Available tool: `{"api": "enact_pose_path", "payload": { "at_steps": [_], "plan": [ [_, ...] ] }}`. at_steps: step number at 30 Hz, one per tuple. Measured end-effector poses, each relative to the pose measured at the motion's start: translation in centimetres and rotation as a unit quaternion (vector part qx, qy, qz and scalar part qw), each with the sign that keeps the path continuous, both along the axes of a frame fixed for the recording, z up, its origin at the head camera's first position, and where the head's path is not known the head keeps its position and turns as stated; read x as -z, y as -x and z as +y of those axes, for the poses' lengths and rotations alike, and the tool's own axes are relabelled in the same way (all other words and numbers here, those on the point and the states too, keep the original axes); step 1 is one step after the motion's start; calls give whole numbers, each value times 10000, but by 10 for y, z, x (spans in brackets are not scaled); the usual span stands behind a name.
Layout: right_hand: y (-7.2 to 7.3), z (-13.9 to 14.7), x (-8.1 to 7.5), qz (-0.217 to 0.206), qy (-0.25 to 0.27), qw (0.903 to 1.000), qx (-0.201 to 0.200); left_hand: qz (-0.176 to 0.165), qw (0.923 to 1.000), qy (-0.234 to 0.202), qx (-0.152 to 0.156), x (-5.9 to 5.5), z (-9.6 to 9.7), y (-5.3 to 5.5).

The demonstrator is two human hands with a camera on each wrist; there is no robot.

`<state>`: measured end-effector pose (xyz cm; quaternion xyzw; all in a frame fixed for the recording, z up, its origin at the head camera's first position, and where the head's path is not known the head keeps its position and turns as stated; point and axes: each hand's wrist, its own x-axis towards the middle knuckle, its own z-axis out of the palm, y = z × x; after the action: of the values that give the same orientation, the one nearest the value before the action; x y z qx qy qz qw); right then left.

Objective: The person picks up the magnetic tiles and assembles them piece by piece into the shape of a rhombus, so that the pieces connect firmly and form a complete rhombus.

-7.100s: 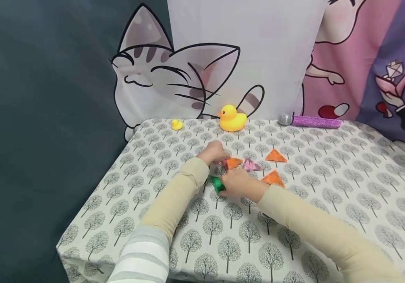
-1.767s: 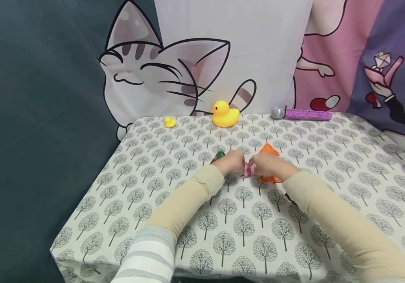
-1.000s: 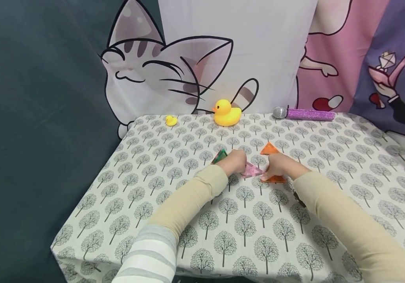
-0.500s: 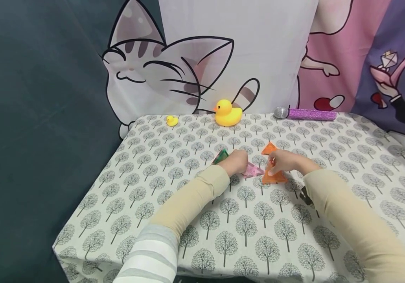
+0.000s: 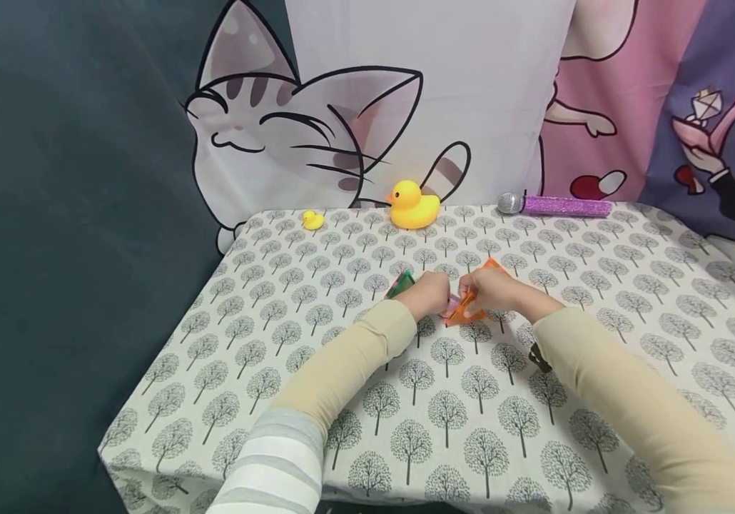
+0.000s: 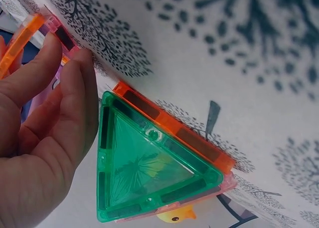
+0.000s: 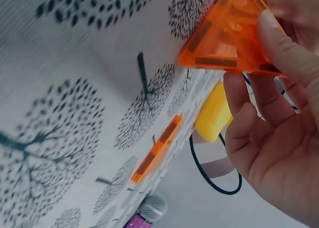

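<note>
My right hand (image 5: 492,291) pinches an orange triangular magnetic tile (image 7: 229,36) between thumb and fingers, tilted up, its lower edge at the pink tile in the head view. My left hand (image 5: 428,293) pinches a pink triangular magnetic tile (image 6: 62,32) low at the cloth; the fingers hide much of it. Beside the left hand, a green triangular tile (image 6: 149,163) stands leaning, with an orange tile (image 6: 174,130) along its base and a pink one partly behind it. Another loose orange tile (image 7: 157,149) lies flat on the cloth, beyond the right hand.
The table wears a tree-print cloth (image 5: 245,421). Along its back edge stand a small yellow duck (image 5: 312,220), a bigger yellow duck (image 5: 414,207) and a purple glittery microphone (image 5: 560,206). Behind hangs a backdrop with a cartoon cat (image 5: 290,143).
Both hands were at the green tile group, then at the pink tile. The right hand has since picked up the nearer orange tile and brought it left to the pink one; the left hand stayed.
</note>
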<state>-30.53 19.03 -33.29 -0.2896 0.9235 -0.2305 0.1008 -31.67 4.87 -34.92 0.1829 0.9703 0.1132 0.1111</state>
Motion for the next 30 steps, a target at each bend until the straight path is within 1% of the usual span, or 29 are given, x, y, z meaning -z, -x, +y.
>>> {"api": "enact_pose_path", "payload": {
  "at_steps": [4,7,12,15,17,20,22,24,27,30],
  "plan": [
    [2,-6,2,237,-320,9991,148,-26,9998,-149,129,2,-4,1],
    [2,-9,2,163,-317,9992,191,-121,9992,-301,253,2,-9,0],
    [0,-9,1,-63,-167,9997,151,-568,9959,-567,417,-2,-17,-6],
    [1,-8,0,-119,-173,9996,165,-658,9940,-626,614,-4,-17,-10],
    [2,-7,-1,-185,-184,9995,174,-586,9937,-646,704,-5,-16,-12],
    [3,-4,-2,-367,-131,9992,96,-495,9944,-648,679,-3,-14,-14],
    [4,0,-6,-461,-150,9988,95,-442,9952,-627,601,-2,-12,-14],
    [7,6,-8,-541,-166,9983,151,-459,9957,-611,527,-1,-11,-14],
    [12,15,-12,-527,-263,9976,353,-525,9952,-661,489,-1,-11,-14],
    [17,22,-11,-437,-326,9969,565,-584,9941,-792,449,0,-11,-15]
  ]
}}
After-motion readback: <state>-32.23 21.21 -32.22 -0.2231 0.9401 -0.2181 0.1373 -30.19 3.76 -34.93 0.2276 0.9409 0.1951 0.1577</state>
